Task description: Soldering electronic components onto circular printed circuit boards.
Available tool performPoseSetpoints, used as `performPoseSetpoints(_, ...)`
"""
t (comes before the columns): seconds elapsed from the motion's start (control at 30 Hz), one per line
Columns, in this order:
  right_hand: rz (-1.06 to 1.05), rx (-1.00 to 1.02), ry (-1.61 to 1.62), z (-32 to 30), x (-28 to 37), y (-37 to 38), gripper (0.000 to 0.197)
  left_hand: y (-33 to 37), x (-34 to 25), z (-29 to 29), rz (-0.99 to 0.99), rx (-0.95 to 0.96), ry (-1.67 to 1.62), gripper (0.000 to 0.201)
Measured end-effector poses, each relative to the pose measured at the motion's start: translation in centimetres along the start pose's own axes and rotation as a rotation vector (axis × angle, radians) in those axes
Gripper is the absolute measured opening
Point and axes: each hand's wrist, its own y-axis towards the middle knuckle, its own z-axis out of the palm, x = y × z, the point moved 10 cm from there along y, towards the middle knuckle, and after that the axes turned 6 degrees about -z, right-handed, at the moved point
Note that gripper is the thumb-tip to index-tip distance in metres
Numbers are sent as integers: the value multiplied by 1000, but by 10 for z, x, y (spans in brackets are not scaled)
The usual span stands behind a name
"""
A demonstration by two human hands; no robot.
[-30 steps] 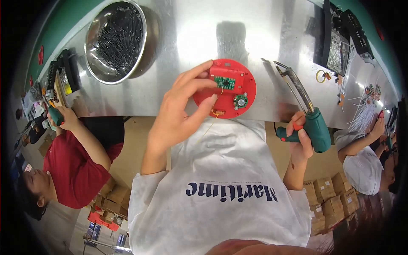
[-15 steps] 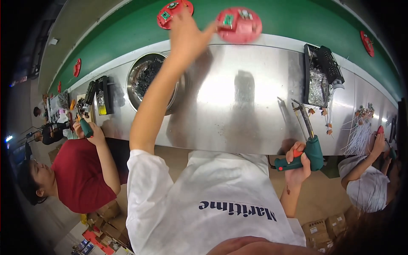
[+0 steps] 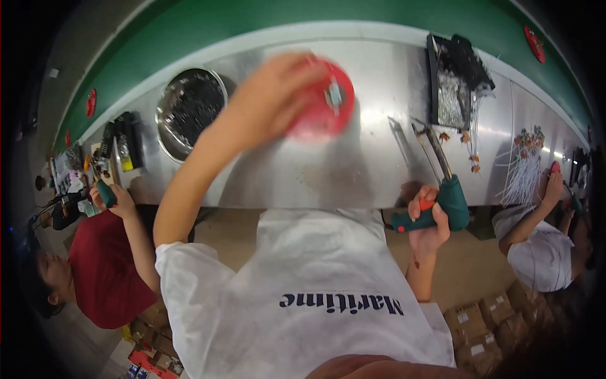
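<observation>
My left hand [image 3: 271, 95], blurred by motion, is closed on the left side of a round red plastic disc [image 3: 341, 104] above the steel tabletop. A small electronic part shows on the disc's face; my fingers hide the rest. My right hand [image 3: 430, 230] grips a green soldering gun [image 3: 456, 202] by its handle at the table's front edge. A finger rests by the gun's orange-red trigger. Its metal tip and thin feed tube point up and away over the table.
A steel bowl [image 3: 167, 136] of small dark parts stands at left. Beyond the gun lies a black tray [image 3: 435, 82] of small parts, with wires beside it. A green belt [image 3: 252, 16] runs behind, carrying another red disc [image 3: 534, 44]. Co-workers sit on both sides.
My left hand has come back from the green belt toward me, bringing a red disc over the steel table. My right hand still holds the soldering gun. The whole view has shifted somewhat.
</observation>
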Motion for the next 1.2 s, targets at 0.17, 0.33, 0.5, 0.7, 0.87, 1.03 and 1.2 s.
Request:
performPoseSetpoints(0.17, 26, 73, -55, 15, -1, -2, 30, -81, -61, 56, 78, 254, -37, 52)
performPoseSetpoints(0.33, 73, 181, -125, 46, -6, -10, 33, -113, -57, 32, -82, 40, -170, 52)
performPoseSetpoints(0.5, 124, 238, -136, 62, -22, -14, 32, -158, -69, 27, -204, 17, -467, 46)
performPoseSetpoints(0.7, 187, 311, -181, 80, -35, -11, 32, -158, -67, 38, -310, -95, -607, 25)
performPoseSetpoints(0.87, 177, 382, -238, 97, -41, -11, 29, -150, -59, 50, -471, -77, -737, 15)
performPoseSetpoints(1.03, 120, 351, -383, 119, -40, -14, 30, -140, -64, 58, -434, -10, -730, 12)
performPoseSetpoints(1.2, -6, 493, -513, 143, -44, -18, 34, -136, -64, 57, -406, -33, -746, 11)
